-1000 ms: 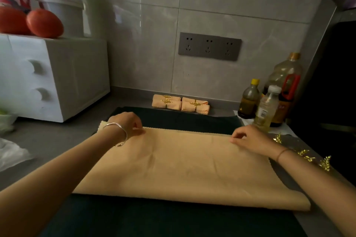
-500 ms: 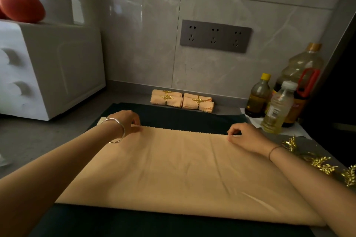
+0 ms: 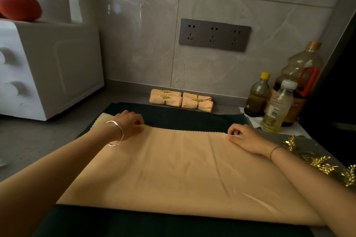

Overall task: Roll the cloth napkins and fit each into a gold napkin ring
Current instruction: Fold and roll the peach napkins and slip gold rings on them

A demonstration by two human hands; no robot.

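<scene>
Pinching napkin [image 3: 183,169] (left hand [image 3: 131,124], right hand [image 3: 243,137])

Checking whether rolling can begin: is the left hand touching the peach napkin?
Touching. The head view shows the left hand resting on the peach napkin, its curled fingers pinching the scalloped far edge.

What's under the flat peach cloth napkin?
A dark green cloth mat shows past the far and near edges of the flat peach cloth napkin, so the napkin lies on it. Anything else beneath its middle is covered.
</scene>
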